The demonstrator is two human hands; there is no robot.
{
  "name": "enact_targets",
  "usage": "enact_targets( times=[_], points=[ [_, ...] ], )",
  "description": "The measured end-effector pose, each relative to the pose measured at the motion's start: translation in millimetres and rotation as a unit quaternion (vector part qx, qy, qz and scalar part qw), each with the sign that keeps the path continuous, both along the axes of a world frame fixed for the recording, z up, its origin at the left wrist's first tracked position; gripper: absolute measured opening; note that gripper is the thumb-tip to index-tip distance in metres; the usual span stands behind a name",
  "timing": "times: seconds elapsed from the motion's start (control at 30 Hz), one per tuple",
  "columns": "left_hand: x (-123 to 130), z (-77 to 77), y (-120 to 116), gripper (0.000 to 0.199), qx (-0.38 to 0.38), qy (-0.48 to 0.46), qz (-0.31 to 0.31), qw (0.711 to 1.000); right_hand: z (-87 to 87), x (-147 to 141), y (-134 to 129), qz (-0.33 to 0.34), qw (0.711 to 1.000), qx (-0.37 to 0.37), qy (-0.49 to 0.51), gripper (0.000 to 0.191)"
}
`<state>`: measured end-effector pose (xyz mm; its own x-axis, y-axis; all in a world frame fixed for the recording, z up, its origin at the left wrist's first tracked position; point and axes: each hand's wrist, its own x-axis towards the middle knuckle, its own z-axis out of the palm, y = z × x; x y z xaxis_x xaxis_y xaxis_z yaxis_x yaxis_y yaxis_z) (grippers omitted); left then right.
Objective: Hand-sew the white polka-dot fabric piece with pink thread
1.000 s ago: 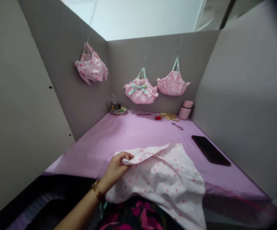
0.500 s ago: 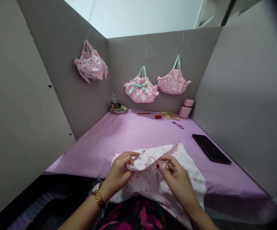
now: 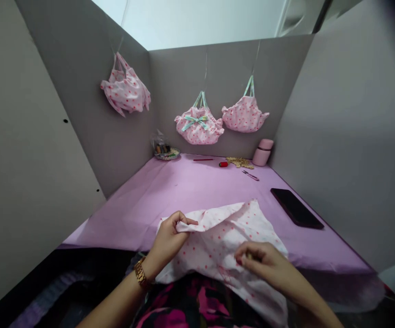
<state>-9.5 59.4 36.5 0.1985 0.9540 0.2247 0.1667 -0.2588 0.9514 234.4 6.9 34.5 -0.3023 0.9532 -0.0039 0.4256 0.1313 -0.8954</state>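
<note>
In the head view, my left hand pinches the folded edge of a white cloth with red dots. The cloth spreads over the table's front edge and my lap. To the right, my right hand hovers over the cloth with its fingers pinched together. It is slightly blurred, and whatever lies between the fingertips is too small to make out. A yellowish ring or thimble shows on one finger. Fine red thread lies in loose loops on the cloth, left of that hand.
A phone lies at the right. Farther back are thread snips, a red thread spool, a red pencil-like stick, beige trim, a pink flask and a small tray. Dotted bags hang from the partitions.
My right hand has moved down and right, away from the folded edge. The red thread loop near the fold no longer shows there. My left hand keeps its pinch; the view has shifted slightly.
</note>
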Motion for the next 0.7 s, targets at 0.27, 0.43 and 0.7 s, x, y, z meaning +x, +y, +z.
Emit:
enact_targets(
  times=[0.27, 0.43, 0.7],
  points=[
    [-1, 14.3, -14, 0.015, -0.056, -0.012, -0.044, 0.997, -7.5, -45, 13, -0.128, 0.979, 0.156, 0.029, 0.047],
    [-1, 16.5, -25, 0.024, -0.127, -0.081, -0.116, 0.982, 0.8, -52, 14, -0.106, 0.982, 0.148, 0.047, 0.021],
    [5, -1.4, -32, 0.026, -0.189, -0.121, -0.103, 0.969, -8.9, -45, -6, -0.085, 0.993, 0.057, 0.061, 0.030]
  ],
)
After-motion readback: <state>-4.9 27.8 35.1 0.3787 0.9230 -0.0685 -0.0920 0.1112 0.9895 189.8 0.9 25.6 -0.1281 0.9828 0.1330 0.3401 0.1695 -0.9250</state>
